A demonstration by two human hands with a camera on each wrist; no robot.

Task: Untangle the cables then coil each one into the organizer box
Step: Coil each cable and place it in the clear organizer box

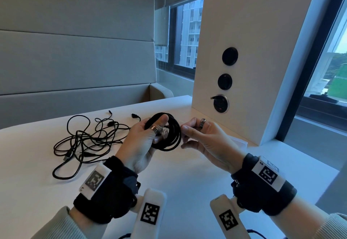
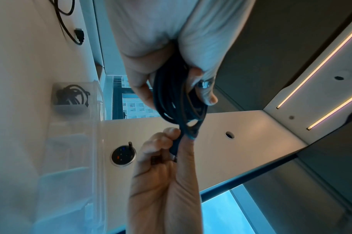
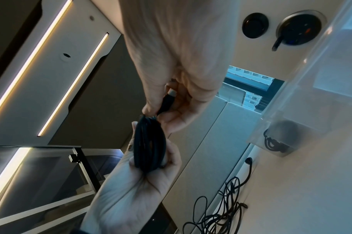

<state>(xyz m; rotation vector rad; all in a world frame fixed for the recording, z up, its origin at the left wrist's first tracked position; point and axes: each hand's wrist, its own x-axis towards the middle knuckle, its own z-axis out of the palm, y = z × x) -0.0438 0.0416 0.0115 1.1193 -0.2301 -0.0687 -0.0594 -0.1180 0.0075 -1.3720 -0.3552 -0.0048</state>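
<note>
My left hand grips a coiled black cable above the white table, thumb across the loops. My right hand pinches that cable's free end right beside the coil; the plug lies between its thumb and fingers. A tangle of black cables lies on the table to the left. The clear organizer box stands against the white pillar, and one coiled cable sits in its far compartment. In the head view the box is mostly hidden behind my right hand.
A white pillar with round sockets rises just behind the hands on the right. A padded bench back runs beyond the table's far edge. Windows lie to the right.
</note>
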